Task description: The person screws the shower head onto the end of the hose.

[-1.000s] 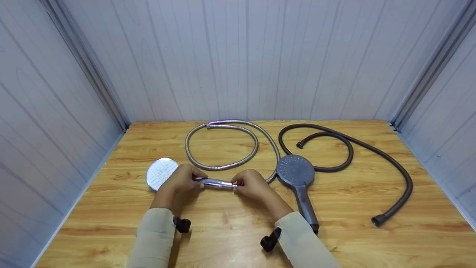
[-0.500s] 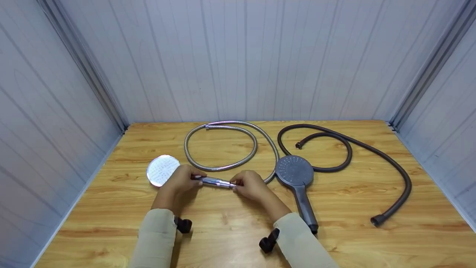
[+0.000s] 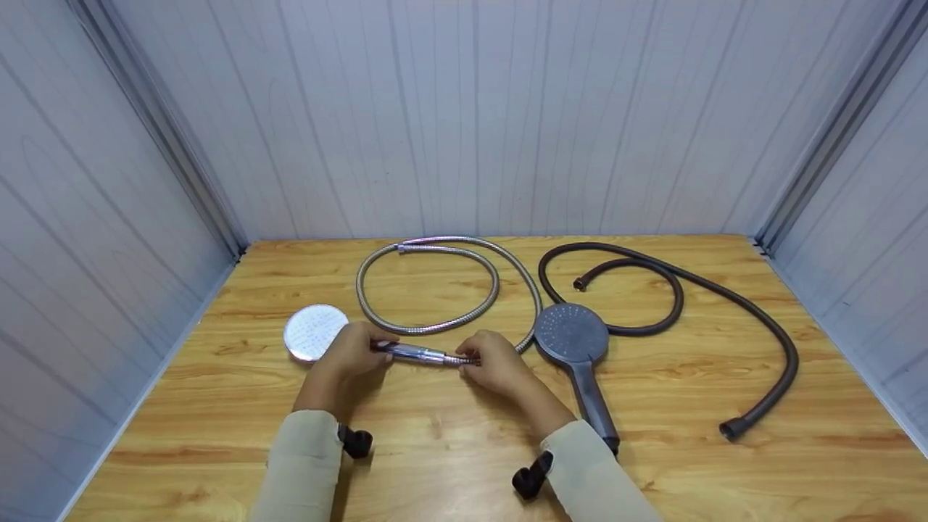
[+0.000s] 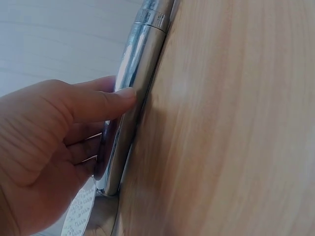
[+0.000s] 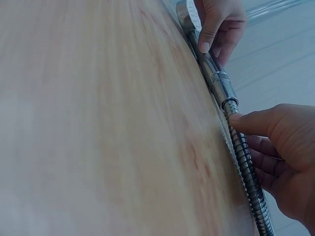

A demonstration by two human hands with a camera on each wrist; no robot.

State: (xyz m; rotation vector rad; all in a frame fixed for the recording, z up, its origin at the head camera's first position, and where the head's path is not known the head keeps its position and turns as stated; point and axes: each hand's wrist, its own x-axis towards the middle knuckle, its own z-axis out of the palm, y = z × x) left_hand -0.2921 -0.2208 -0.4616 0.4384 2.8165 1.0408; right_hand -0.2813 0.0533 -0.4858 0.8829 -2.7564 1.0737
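Observation:
A chrome hand shower point(image 3: 415, 354) with a round white face lies at the left of the wooden table. My left hand point(image 3: 354, 352) grips its handle, thumb on top in the left wrist view. The handle's end meets a silver metal shower hose point(image 3: 417, 330), which loops behind my hands. My right hand point(image 3: 494, 362) holds this hose just past the joint, thumb on one side and fingers behind in the right wrist view. Hose and handle point(image 5: 221, 86) stand in line there. How far the threads are engaged is hidden inside the joint.
Right of my right hand lies a dark grey hand shower point(image 3: 573, 333), handle toward me. Behind it a dark hose point(image 3: 793, 360) curls across the table point(image 3: 435, 464), its larger end at the right. White panelled walls point(image 3: 449, 123) enclose the back and both sides.
My right hand has slid a little to the right, off the joint and onto the hose, so a short ribbed stretch now shows. My left hand keeps its grip on the handle.

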